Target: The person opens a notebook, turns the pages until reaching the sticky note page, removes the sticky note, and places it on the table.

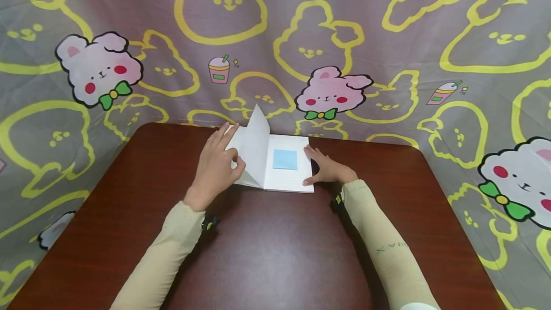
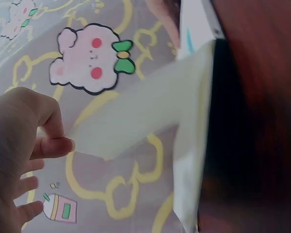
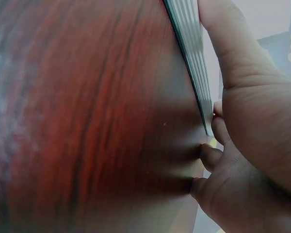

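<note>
An open notebook (image 1: 292, 182) with lined white pages lies near the far edge of the table. One page (image 1: 257, 147) stands raised above the left half, and in the left wrist view the thumb and index finger of my left hand (image 1: 215, 159) pinch its edge (image 2: 131, 119). The other left fingers are spread apart. A light blue sticky note (image 1: 285, 160) sits on the right-hand page. My right hand (image 1: 326, 167) rests at the notebook's right edge, thumb on the near corner and fingers spread along the side. The right wrist view shows the stacked page edges (image 3: 191, 53) beside that thumb.
The notebook lies on a dark reddish-brown wooden table (image 1: 262, 248) with rounded far corners. Behind it hangs a grey curtain (image 1: 258, 13) printed with yellow outlines and cartoon rabbits. Light sleeves (image 1: 379, 233) cover both forearms, with a small black device (image 1: 210, 224) at the left wrist.
</note>
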Demonstrator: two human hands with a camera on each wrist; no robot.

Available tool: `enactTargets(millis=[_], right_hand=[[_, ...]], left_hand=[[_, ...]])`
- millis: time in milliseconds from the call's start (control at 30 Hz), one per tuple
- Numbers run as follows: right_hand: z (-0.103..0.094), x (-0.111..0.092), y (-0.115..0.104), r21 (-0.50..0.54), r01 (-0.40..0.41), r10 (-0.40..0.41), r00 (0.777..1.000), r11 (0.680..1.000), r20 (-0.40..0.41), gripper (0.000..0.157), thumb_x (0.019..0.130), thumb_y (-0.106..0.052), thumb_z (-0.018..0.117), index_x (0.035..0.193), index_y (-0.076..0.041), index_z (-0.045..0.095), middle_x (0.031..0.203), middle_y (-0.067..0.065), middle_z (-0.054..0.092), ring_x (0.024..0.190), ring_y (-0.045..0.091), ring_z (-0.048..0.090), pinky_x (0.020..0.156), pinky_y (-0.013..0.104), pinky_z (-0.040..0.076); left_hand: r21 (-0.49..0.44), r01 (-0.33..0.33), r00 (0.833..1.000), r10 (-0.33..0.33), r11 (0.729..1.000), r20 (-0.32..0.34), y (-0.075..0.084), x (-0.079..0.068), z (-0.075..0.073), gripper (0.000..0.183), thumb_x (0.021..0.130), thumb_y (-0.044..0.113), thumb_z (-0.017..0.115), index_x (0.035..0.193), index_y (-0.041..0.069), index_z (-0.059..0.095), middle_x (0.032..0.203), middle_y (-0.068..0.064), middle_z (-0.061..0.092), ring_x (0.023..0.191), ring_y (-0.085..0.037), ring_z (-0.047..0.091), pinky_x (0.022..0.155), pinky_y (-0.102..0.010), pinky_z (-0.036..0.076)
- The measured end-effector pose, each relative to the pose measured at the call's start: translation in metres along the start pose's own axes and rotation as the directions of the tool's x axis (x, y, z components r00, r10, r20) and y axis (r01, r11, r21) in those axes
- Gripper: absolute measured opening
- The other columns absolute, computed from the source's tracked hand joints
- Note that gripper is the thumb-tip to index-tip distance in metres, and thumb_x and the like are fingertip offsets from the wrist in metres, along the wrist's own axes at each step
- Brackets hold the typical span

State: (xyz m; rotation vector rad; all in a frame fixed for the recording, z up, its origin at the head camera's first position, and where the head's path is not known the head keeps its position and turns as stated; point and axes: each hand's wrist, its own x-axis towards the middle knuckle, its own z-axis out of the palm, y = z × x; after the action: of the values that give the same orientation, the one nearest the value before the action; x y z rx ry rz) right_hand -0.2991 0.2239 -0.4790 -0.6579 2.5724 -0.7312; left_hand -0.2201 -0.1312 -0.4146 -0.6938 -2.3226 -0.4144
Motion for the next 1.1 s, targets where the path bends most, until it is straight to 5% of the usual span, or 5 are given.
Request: enactTargets(millis=[167, 367, 633, 1100], right_hand=[[-0.001, 0.001, 0.001, -0.005, -0.001, 0.001, 1.0, 1.0, -0.002, 0.124, 0.079, -0.047, 0.085, 0.164, -0.008, 0.004, 0.172, 0.011, -0.002, 0.157, 0.04, -0.007, 0.121, 0.069, 0.003], [-0.003, 0.0, 0.002, -0.001, -0.008, 0.008, 1.0, 1.0, -0.01, 0.123, 0.08, -0.045, 0.086, 0.164, -0.008, 0.005, 0.172, 0.012, -0.002, 0.157, 0.04, -0.007, 0.121, 0.069, 0.002], [0.001, -0.001, -0.002, 0.01, -0.003, 0.003, 1.0, 1.0, 0.001, 0.123, 0.08, -0.045, 0.085, 0.164, -0.007, 0.004, 0.172, 0.013, -0.002, 0.157, 0.041, -0.007, 0.121, 0.069, 0.002], [0.004, -0.002, 0.0, 0.016, -0.006, 0.006, 1.0, 1.0, -0.015, 0.124, 0.079, -0.043, 0.086, 0.164, -0.007, 0.004, 0.172, 0.014, -0.001, 0.157, 0.04, -0.008, 0.121, 0.068, 0.0]], left_hand=[[0.038, -0.006, 1.0, 0.006, 0.999, 0.0, -0.011, -0.015, -0.002, 0.022, 0.078, 0.002, 0.064, 0.056, 0.001, 0.063, 0.152, -0.02, 0.05, 0.147, -0.039, 0.038, 0.116, -0.057, 0.036], [0.09, 0.064, 0.991, -0.074, 0.994, 0.112, -0.022, -0.03, -0.001, 0.022, 0.08, 0.006, 0.068, 0.059, 0.002, 0.065, 0.158, -0.019, 0.043, 0.152, -0.039, 0.028, 0.122, -0.057, 0.026], [0.076, 0.241, 0.938, -0.252, 0.968, 0.237, -0.031, -0.054, 0.007, 0.029, 0.078, 0.004, 0.07, 0.051, 0.006, 0.061, 0.158, -0.023, 0.041, 0.155, -0.042, 0.016, 0.122, -0.062, 0.02], [0.154, 0.343, 0.839, -0.376, 0.927, 0.394, -0.038, -0.059, 0.024, 0.041, 0.079, 0.01, 0.073, 0.044, 0.009, 0.053, 0.147, -0.031, 0.05, 0.147, -0.052, 0.029, 0.115, -0.068, 0.031]])
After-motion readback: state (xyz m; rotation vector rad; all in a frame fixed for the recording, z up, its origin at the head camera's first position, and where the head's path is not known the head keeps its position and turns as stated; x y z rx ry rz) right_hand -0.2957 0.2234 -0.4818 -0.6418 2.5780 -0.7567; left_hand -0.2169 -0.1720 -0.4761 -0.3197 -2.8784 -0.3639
